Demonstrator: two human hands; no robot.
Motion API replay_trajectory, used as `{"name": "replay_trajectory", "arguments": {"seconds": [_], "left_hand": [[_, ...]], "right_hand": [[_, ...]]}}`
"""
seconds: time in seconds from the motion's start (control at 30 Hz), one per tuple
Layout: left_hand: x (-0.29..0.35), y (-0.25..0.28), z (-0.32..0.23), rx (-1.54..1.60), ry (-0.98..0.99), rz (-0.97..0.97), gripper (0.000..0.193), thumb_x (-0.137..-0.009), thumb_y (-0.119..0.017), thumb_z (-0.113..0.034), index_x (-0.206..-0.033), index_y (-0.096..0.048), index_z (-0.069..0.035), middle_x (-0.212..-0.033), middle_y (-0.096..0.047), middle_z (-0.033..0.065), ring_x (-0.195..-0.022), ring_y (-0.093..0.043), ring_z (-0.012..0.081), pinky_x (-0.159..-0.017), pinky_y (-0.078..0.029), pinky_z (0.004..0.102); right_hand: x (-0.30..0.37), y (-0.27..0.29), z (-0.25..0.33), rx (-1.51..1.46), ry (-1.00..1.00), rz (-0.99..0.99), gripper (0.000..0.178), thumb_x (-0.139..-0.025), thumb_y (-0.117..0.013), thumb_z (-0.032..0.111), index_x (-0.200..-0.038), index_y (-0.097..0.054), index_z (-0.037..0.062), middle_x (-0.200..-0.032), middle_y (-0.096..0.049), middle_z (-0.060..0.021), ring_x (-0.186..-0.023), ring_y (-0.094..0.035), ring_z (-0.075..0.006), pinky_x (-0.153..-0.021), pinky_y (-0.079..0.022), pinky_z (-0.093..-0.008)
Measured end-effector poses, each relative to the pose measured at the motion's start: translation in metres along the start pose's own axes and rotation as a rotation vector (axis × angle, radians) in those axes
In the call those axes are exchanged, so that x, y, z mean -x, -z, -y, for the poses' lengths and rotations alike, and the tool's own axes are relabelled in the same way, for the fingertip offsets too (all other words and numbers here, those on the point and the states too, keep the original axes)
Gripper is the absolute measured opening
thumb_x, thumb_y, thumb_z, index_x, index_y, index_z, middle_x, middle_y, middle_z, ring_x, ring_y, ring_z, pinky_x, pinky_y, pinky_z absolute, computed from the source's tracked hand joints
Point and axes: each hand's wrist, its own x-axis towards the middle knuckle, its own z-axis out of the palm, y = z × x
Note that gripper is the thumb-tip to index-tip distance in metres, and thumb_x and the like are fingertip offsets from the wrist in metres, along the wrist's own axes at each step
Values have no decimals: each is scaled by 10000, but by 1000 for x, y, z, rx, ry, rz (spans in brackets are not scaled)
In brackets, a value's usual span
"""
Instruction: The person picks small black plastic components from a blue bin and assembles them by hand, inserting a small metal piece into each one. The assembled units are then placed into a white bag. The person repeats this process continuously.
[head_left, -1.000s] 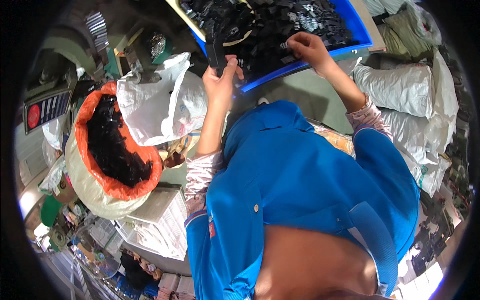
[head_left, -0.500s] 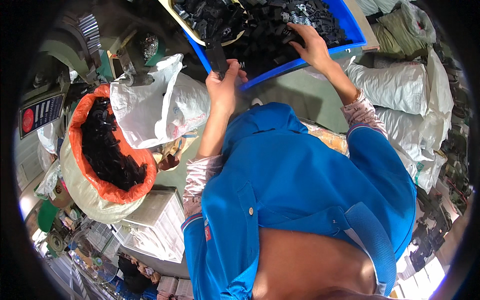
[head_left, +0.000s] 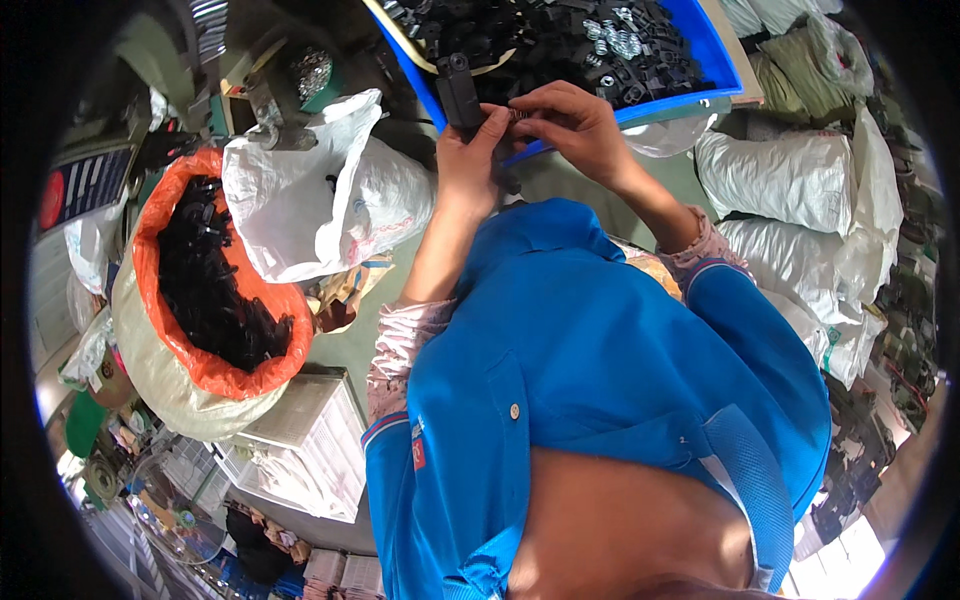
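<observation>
- At the near edge of the blue tray (head_left: pixel 722 62), the left hand (head_left: pixel 468 160) is clenched around a black plastic part (head_left: pixel 460 90), held upright just in front of the tray.
- The right hand (head_left: pixel 575 125) pinches a small metal piece (head_left: pixel 519 113), too small to identify, against that part.
- The tray holds black parts and silvery rings.
- To the left, an orange-lined sack (head_left: pixel 215 370) holds more black parts, beside a white bag (head_left: pixel 310 200).
</observation>
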Motion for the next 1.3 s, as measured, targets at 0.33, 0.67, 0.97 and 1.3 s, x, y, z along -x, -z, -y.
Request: {"name": "replay_trajectory", "arguments": {"seconds": [0.33,0.67,0.97,1.3], "left_hand": [[27,56,-55,169,-129,-27,288,-965,-611,-265,-1125,-602,-26,-1171,-641,157,-1046,-649,284,-786,-596,414],[74,84,-77,-253,-560,-243,406,-796,-714,77,-1174,-586,0,-1152,-678,144,-994,-637,140,-890,-513,283],[93,89,-84,-310,-514,-323,279,-745,-791,54,-987,-673,-18,-886,-687,-11,-768,-596,48,-698,-484,210],[90,83,-88,-369,-647,-382,341,-768,-773,59,-1078,-644,-1,-893,-672,-1,-775,-603,59,-698,-499,212]], "right_hand": [[-54,-41,25,-29,-56,217,251,-938,-644,118,-1164,-671,13,-903,-676,-24,-732,-577,-55,-666,-477,-205],[-78,-104,46,-38,71,502,134,-911,-677,103,-1012,-700,17,-884,-686,-12,-727,-589,-56,-654,-481,-209],[-92,-133,57,136,356,722,65,-888,-668,56,-923,-679,2,-910,-679,-64,-791,-626,-165,-704,-506,-297],[-115,-145,93,582,925,891,47,-846,-629,27,-889,-638,14,-851,-593,-140,-779,-606,-318,-676,-489,-371]]}}
